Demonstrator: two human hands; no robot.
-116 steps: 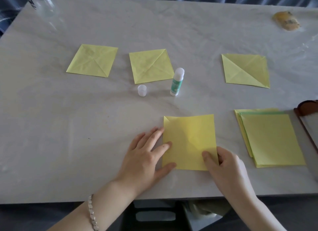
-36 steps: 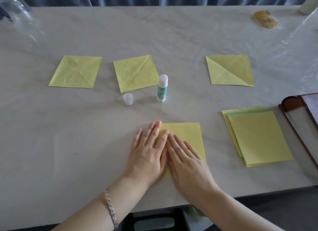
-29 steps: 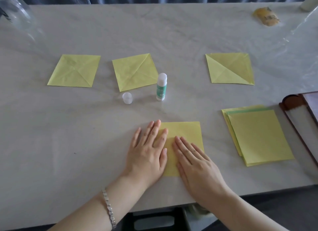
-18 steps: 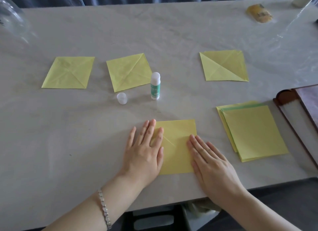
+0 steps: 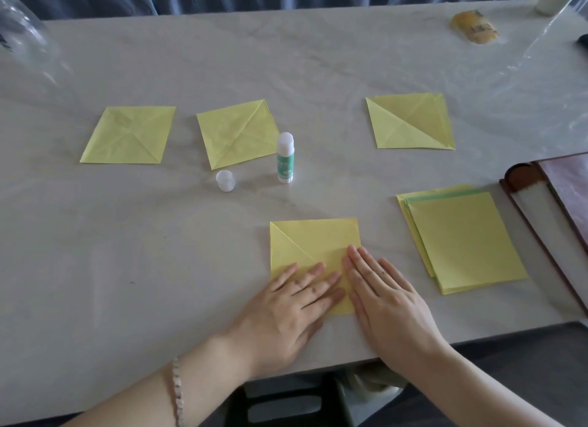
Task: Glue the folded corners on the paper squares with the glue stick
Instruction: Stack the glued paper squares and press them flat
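Three folded squares beyond; glue stick upright, cap beside, stack right. Flat and unclenched, left hand and right hand press near square.

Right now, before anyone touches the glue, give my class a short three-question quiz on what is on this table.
1. True or false: the glue stick stands upright, its cap off beside it.
2. How many folded squares lie in the far row?
3. The left hand and right hand press flat on: A the paper stack, B the near square, C the cap.
Key: 1 true; 2 three; 3 B.
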